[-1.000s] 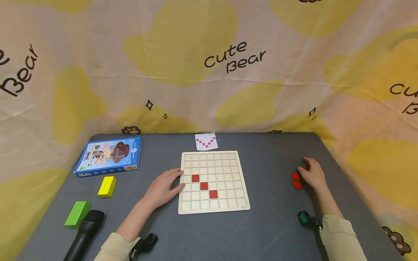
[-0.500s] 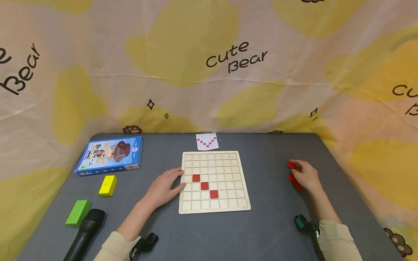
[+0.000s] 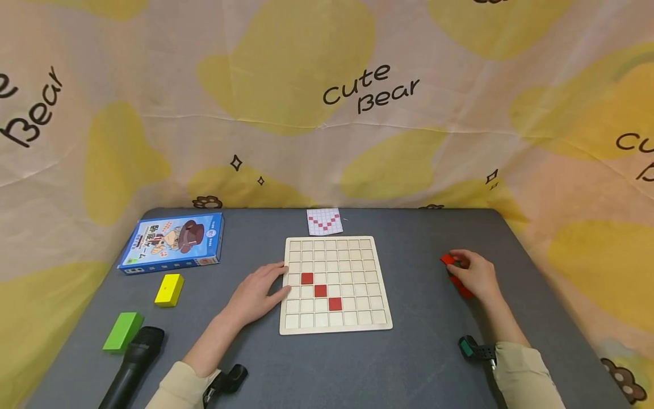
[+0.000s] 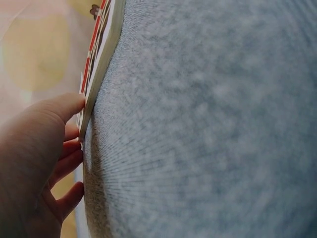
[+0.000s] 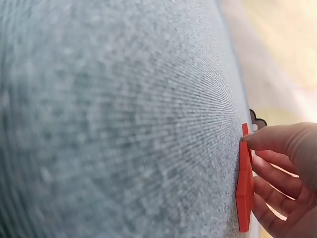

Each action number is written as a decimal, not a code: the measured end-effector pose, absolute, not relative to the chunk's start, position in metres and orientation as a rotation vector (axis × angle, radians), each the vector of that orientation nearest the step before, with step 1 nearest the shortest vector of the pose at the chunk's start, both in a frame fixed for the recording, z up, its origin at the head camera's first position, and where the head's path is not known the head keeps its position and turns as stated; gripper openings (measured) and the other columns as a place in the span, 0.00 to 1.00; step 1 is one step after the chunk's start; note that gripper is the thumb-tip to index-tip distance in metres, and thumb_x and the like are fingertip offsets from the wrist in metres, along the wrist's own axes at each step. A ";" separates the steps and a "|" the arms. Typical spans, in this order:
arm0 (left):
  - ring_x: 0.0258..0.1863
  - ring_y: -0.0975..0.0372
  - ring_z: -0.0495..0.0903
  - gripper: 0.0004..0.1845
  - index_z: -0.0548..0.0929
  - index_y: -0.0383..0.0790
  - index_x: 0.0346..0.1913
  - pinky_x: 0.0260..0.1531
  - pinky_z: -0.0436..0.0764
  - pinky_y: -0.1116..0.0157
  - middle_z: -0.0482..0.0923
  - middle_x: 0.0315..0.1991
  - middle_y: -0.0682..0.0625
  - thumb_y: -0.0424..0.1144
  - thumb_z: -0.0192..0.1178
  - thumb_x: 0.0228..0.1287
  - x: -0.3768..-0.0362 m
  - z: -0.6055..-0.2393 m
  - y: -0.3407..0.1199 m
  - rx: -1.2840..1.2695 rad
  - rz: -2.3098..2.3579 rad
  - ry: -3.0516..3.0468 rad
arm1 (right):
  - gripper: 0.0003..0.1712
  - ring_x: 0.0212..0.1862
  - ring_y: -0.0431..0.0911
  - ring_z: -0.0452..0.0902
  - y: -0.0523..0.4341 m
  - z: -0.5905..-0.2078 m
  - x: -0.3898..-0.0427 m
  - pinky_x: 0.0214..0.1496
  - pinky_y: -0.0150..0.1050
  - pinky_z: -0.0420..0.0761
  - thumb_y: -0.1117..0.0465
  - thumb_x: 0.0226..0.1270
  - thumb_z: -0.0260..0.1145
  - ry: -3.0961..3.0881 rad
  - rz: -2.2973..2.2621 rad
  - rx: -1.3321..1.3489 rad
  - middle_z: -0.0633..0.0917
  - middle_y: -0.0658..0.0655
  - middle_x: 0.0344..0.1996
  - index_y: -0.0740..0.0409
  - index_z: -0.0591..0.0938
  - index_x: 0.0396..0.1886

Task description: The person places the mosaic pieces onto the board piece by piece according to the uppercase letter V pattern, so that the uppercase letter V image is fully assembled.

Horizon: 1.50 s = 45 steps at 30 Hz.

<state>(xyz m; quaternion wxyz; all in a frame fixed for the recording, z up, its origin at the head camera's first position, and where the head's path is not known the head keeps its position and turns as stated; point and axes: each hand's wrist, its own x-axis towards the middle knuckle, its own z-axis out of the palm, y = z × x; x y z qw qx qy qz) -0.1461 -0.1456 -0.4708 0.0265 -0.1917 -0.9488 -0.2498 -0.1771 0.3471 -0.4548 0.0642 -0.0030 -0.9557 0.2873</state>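
A pale wooden grid board (image 3: 357,304) lies mid-table with three red square tiles set in a diagonal, one of them a red tile (image 3: 320,291). My left hand (image 3: 255,295) rests at the board's left edge, thumb and fingertips touching its side; the left wrist view shows the thumb (image 4: 72,105) on the rim. To the right, my right hand (image 3: 477,275) holds a red tile (image 3: 447,259) between thumb and index finger, low over the table. More red tiles (image 3: 461,288) lie beside its thumb, partly hidden. In the right wrist view the thumb touches red tiles (image 5: 243,198) seen edge-on.
Behind the board lies a small card (image 3: 324,222) printed with a red V of squares. At left are a blue box (image 3: 171,241), a yellow block (image 3: 169,290), a green block (image 3: 123,332) and a black microphone (image 3: 138,358). A patterned cloth (image 3: 327,159) hangs behind the table.
My right hand has moved left, and the red tile at its fingertips has shifted left with it, past the other tiles. My left hand stays at the board.
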 end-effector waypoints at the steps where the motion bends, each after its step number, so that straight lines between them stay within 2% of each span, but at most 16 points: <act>1: 0.64 0.47 0.71 0.27 0.77 0.37 0.63 0.59 0.70 0.44 0.73 0.64 0.42 0.49 0.63 0.66 -0.146 -0.471 -0.146 -0.593 -0.770 -2.931 | 0.22 0.48 0.63 0.76 0.346 -0.455 -0.177 0.50 0.59 0.74 0.63 0.63 0.68 -2.883 0.861 -0.005 0.82 0.70 0.48 0.67 0.80 0.55; 17: 0.63 0.48 0.72 0.27 0.77 0.37 0.62 0.59 0.70 0.45 0.74 0.63 0.42 0.50 0.62 0.66 -0.147 -0.471 -0.146 -0.615 -0.727 -2.927 | 0.19 0.45 0.59 0.80 0.306 -0.454 -0.181 0.48 0.56 0.76 0.61 0.62 0.70 -2.814 0.932 0.064 0.85 0.65 0.42 0.62 0.83 0.52; 32: 0.61 0.49 0.73 0.25 0.78 0.37 0.62 0.58 0.71 0.47 0.75 0.61 0.42 0.46 0.61 0.67 -0.148 -0.473 -0.146 -0.636 -0.657 -2.890 | 0.19 0.42 0.52 0.80 0.239 -0.460 -0.187 0.47 0.49 0.79 0.61 0.59 0.73 -2.758 1.137 0.198 0.86 0.57 0.40 0.57 0.85 0.50; 41: 0.61 0.49 0.73 0.25 0.78 0.37 0.62 0.58 0.71 0.46 0.75 0.61 0.42 0.46 0.61 0.67 -0.147 -0.472 -0.146 -0.634 -0.662 -2.892 | 0.19 0.37 0.48 0.79 0.194 -0.454 -0.188 0.37 0.39 0.78 0.63 0.57 0.73 -2.757 1.271 0.270 0.85 0.55 0.35 0.58 0.85 0.50; 45: 0.61 0.49 0.72 0.25 0.77 0.37 0.63 0.58 0.71 0.46 0.75 0.61 0.42 0.46 0.61 0.67 -0.147 -0.472 -0.146 -0.633 -0.668 -2.889 | 0.19 0.35 0.46 0.77 0.176 -0.455 -0.188 0.35 0.38 0.76 0.64 0.57 0.72 -2.758 1.332 0.315 0.85 0.53 0.35 0.57 0.85 0.49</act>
